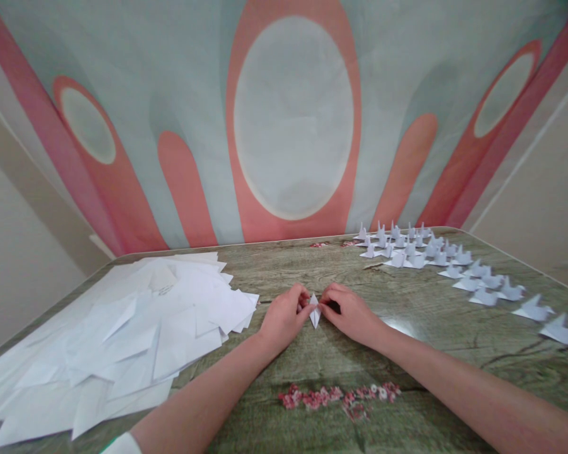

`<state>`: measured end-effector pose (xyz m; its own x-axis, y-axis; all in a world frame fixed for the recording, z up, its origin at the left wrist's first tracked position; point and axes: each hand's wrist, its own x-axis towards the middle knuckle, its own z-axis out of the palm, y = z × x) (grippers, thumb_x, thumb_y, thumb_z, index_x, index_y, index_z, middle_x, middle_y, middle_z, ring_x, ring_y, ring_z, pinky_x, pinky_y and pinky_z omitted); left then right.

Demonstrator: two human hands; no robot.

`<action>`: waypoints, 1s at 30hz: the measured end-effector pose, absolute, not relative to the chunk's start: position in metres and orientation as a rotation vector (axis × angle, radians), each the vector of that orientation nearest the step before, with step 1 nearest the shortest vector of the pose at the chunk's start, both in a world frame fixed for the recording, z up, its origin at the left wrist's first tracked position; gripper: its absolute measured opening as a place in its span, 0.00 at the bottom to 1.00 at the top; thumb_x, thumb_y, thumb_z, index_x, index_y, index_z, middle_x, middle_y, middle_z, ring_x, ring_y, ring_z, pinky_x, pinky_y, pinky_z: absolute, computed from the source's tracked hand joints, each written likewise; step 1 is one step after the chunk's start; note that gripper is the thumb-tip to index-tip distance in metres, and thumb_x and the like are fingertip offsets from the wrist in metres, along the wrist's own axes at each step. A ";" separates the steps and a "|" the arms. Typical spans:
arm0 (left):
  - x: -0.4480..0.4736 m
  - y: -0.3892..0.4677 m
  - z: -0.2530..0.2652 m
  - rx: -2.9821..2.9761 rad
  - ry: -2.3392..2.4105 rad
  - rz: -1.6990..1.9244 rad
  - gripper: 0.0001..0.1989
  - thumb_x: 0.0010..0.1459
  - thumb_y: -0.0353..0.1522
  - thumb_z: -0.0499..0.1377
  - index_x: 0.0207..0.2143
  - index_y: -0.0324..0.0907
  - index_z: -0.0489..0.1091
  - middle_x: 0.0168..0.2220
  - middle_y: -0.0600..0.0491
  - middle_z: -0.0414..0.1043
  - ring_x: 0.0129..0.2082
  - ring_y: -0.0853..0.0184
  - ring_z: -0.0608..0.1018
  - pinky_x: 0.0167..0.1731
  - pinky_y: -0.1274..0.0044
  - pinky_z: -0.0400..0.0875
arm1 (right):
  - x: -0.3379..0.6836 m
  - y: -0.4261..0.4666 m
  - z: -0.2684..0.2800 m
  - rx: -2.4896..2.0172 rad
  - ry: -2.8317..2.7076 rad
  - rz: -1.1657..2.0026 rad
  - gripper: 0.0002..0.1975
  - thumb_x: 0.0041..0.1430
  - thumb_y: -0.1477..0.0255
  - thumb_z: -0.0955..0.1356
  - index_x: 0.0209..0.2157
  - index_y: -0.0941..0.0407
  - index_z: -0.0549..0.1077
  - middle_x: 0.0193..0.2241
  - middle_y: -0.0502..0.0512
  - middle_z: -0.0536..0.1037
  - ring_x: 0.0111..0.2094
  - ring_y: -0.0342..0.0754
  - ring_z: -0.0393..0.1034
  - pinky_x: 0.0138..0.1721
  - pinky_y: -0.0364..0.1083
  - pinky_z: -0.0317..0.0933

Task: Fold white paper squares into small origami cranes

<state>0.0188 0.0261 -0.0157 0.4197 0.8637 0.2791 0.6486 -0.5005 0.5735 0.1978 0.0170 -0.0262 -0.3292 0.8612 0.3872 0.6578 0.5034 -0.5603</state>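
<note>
Between my two hands, just above the middle of the table, is a small white folded paper [315,313] in a narrow diamond shape. My left hand [286,315] pinches its left edge between thumb and curled fingers. On the other side, my right hand [350,312] grips the right edge in the same way, thumb toward the paper. A crease runs down the lower half of the diamond. The fingertips partly cover its sides.
A spread pile of white paper sheets [123,340] covers the table's left side. Several folded white paper birds [485,295] stand in rows at the right and far right. Printed pink flowers [317,397] mark the wood-patterned tabletop [265,391]. A patterned cloth [293,126] rises behind the table.
</note>
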 end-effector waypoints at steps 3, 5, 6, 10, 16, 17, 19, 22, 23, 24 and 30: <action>0.019 0.026 -0.014 2.340 1.290 0.761 0.04 0.54 0.33 0.55 0.33 0.42 0.64 0.27 0.57 0.69 0.28 0.70 0.71 0.30 0.79 0.64 | 0.197 0.017 -0.025 -1.248 -2.095 0.397 0.04 0.54 0.75 0.65 0.26 0.57 0.70 0.27 0.52 0.69 0.32 0.46 0.64 0.35 0.45 0.59; 0.019 0.026 -0.014 2.343 1.295 0.756 0.04 0.55 0.33 0.55 0.34 0.42 0.65 0.28 0.56 0.69 0.28 0.69 0.71 0.31 0.79 0.64 | 0.196 0.017 -0.025 -1.252 -2.098 0.395 0.04 0.53 0.75 0.65 0.26 0.57 0.69 0.27 0.52 0.69 0.32 0.46 0.64 0.35 0.45 0.59; 0.018 0.026 -0.014 2.339 1.302 0.756 0.04 0.54 0.33 0.55 0.34 0.42 0.65 0.28 0.56 0.69 0.28 0.69 0.71 0.31 0.79 0.64 | 0.196 0.017 -0.025 -1.254 -2.098 0.393 0.04 0.53 0.76 0.65 0.26 0.57 0.69 0.27 0.52 0.69 0.32 0.46 0.64 0.35 0.45 0.59; 0.018 0.026 -0.014 2.327 1.344 0.743 0.04 0.54 0.33 0.55 0.33 0.42 0.65 0.27 0.56 0.69 0.28 0.69 0.71 0.30 0.79 0.64 | 0.196 0.017 -0.026 -1.270 -2.088 0.387 0.04 0.53 0.75 0.65 0.26 0.57 0.69 0.27 0.52 0.69 0.31 0.46 0.64 0.34 0.45 0.59; 0.019 0.024 -0.008 2.376 1.341 0.701 0.03 0.55 0.32 0.54 0.31 0.42 0.65 0.27 0.56 0.69 0.28 0.68 0.71 0.29 0.79 0.64 | 0.197 0.017 -0.027 -1.291 -2.074 0.386 0.02 0.53 0.74 0.65 0.27 0.56 0.68 0.27 0.51 0.68 0.31 0.46 0.63 0.33 0.45 0.58; 0.019 0.024 -0.007 2.386 1.339 0.693 0.03 0.55 0.31 0.54 0.31 0.42 0.66 0.28 0.56 0.70 0.29 0.68 0.72 0.30 0.79 0.64 | 0.197 0.017 -0.027 -1.292 -2.072 0.386 0.02 0.53 0.75 0.65 0.27 0.56 0.68 0.27 0.51 0.68 0.31 0.46 0.63 0.33 0.45 0.58; 0.020 0.023 -0.006 2.408 1.333 0.679 0.03 0.55 0.31 0.54 0.31 0.43 0.66 0.29 0.55 0.70 0.30 0.68 0.72 0.31 0.79 0.64 | 0.197 0.017 -0.027 -1.289 -2.071 0.386 0.01 0.53 0.75 0.65 0.28 0.56 0.68 0.27 0.51 0.68 0.31 0.46 0.63 0.33 0.44 0.58; 0.020 0.023 -0.006 2.439 1.322 0.659 0.04 0.56 0.31 0.53 0.32 0.43 0.68 0.31 0.54 0.69 0.33 0.67 0.72 0.34 0.78 0.64 | 0.196 0.016 -0.026 -1.278 -2.076 0.390 0.02 0.53 0.76 0.65 0.28 0.56 0.68 0.28 0.51 0.68 0.31 0.46 0.63 0.33 0.45 0.58; 0.020 0.023 -0.006 2.448 1.317 0.656 0.05 0.56 0.31 0.52 0.32 0.43 0.68 0.31 0.54 0.69 0.34 0.67 0.71 0.35 0.78 0.65 | 0.196 0.016 -0.026 -1.277 -2.074 0.391 0.02 0.53 0.77 0.65 0.28 0.56 0.68 0.28 0.51 0.68 0.31 0.46 0.63 0.34 0.45 0.58; 0.020 0.022 -0.006 2.458 1.310 0.653 0.05 0.57 0.31 0.52 0.33 0.43 0.68 0.32 0.54 0.69 0.34 0.67 0.71 0.35 0.77 0.65 | 0.196 0.016 -0.026 -1.275 -2.072 0.393 0.02 0.53 0.77 0.65 0.28 0.56 0.68 0.28 0.51 0.68 0.32 0.46 0.64 0.34 0.45 0.59; 0.018 0.022 -0.008 2.487 1.292 0.651 0.07 0.58 0.30 0.51 0.34 0.44 0.68 0.33 0.54 0.67 0.35 0.67 0.71 0.37 0.77 0.65 | 0.197 0.014 -0.026 -1.262 -2.037 0.415 0.04 0.53 0.78 0.63 0.29 0.56 0.67 0.28 0.52 0.68 0.31 0.46 0.64 0.33 0.45 0.59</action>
<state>0.0184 0.0217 -0.0075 0.5031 0.8220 0.2670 0.7035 -0.5689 0.4260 0.1974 0.0144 -0.0265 -0.2853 0.8754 0.3901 0.6533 0.4755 -0.5892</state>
